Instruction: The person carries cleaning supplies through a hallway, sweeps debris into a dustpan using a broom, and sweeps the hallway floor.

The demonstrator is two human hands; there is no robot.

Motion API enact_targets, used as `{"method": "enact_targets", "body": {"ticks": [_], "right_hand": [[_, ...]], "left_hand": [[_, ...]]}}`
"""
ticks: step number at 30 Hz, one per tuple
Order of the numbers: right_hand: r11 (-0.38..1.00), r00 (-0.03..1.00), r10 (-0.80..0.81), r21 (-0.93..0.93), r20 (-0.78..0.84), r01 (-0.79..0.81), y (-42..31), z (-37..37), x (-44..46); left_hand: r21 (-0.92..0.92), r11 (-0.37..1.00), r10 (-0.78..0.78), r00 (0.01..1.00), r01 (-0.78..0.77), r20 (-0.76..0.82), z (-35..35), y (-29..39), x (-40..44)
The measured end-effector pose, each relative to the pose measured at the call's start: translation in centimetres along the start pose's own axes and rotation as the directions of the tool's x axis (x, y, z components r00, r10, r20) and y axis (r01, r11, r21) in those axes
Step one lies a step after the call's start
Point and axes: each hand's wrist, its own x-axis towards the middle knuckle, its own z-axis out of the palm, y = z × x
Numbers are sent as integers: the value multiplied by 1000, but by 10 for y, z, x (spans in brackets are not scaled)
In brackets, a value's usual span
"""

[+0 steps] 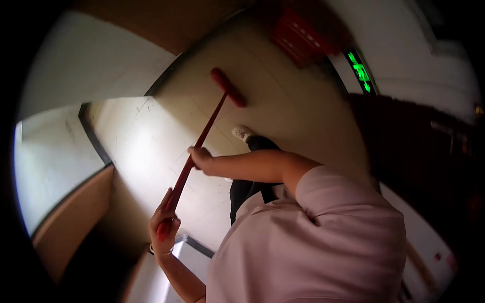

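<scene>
A red long-handled broom [209,123] slants across the view, its bar-shaped red head [227,87] down on the floor ahead of me. Whether bristles sit under the head does not show. My right hand [201,159] is closed around the middle of the handle. Lower left, near the handle's top end, my left hand [164,224] grips it too, with a bracelet [161,251] on the wrist. One foot in a white shoe [242,133] stands on the floor to the right of the handle.
Pale tiled floor [187,108] spreads around the broom, brightly lit at left. Red crates or boxes [303,38], blurred, stand at the far wall. A green exit sign [359,72] is on the right wall beside a dark door [414,136]. Wall corners with dark skirting [93,134] jut in at left.
</scene>
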Motion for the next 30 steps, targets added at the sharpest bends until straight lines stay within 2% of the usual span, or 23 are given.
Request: {"method": "enact_targets", "body": {"ticks": [1, 2, 3, 4, 5, 7, 8, 9, 10, 13, 14, 16, 18, 20, 21, 22, 24, 25, 26, 27, 28, 30], "right_hand": [[999, 999, -29, -30, -33, 28, -4, -11, 3], [989, 996, -47, -146, -77, 35, -6, -10, 8], [973, 983, -55, -230, -177, 13, -19, -5, 1], [969, 974, -87, -243, -211, 34, -16, -28, 32], [976, 973, -79, -216, -217, 31, -17, -19, 40], [1000, 977, 6, 23, -213, -1, -34, -47, 65], [992, 970, -26, -127, -243, -6, -51, -72, 65], [995, 975, 9, -94, -223, -30, -65, -112, 72], [996, 976, 41, -63, -215, -56, -86, -182, 78], [955, 977, 142, -239, -160, -178, -73, -205, 66], [944, 976, 154, -270, -155, -192, -90, -293, 66], [899, 979, 181, -387, -97, -205, -39, -249, 43], [875, 974, 227, -440, 10, -199, 44, -218, 46], [774, 957, 286, -602, 51, -199, 121, -179, 2], [736, 940, 307, -663, 150, -135, 162, -164, -18], [575, 917, 350, -817, 192, -48, 202, -148, -43], [637, 853, 480, -750, 205, -178, 264, -117, -113], [601, 819, 541, -769, 192, -217, 298, -106, -141], [554, 718, 634, -817, 289, -160, 324, -103, -164], [500, 703, 664, -850, 254, -165, 348, -95, -193], [442, 690, 690, -882, 217, -165, 361, -108, -220], [349, 637, 741, -933, 214, -93, 404, -97, -258]], "left_hand": [[-82, 992, 90, 994, -95, -55, 14, -5, 5], [-162, 987, 2, 997, -15, -79, 15, -10, 0], [-151, 987, 32, 994, -48, -102, 13, -25, 1], [-162, 984, 43, 987, -68, -156, 31, -33, 15], [-261, 962, 29, 983, -76, -180, 23, -52, 16], [-266, 948, 106, 961, -175, -255, 55, -60, 36], [-272, 940, 129, 952, -207, -279, 84, -63, 50], [-307, 942, 61, 967, -138, -249, 123, -48, 64], [-293, 948, 44, 963, -124, -264, 190, -23, 91], [-240, 962, 54, 954, -128, -293, 225, -22, 72], [-242, 965, 17, 950, -97, -311, 308, 5, 100], [-243, 968, -34, 935, -56, -352, 291, -12, 47], [-280, 960, -141, 879, 9, -456, 278, -28, -23], [-354, 933, -260, 802, 65, -538, 273, -37, -111], [-340, 933, -302, 765, 115, -569, 273, -43, -156], [-331, 930, -340, 723, 162, -602, 277, -47, -202], [-307, 921, -387, 642, 239, -662, 287, -38, -281], [-310, 919, -392, 620, 242, -680, 298, -37, -321], [-356, 890, -457, 556, 286, -695, 311, -34, -356], [-407, 853, -521, 481, 327, -705, 320, -32, -387], [-420, 847, -529, 442, 327, -724, 347, -22, -402], [-301, 858, -459, 357, 416, -814, 364, -14, -442]]}}
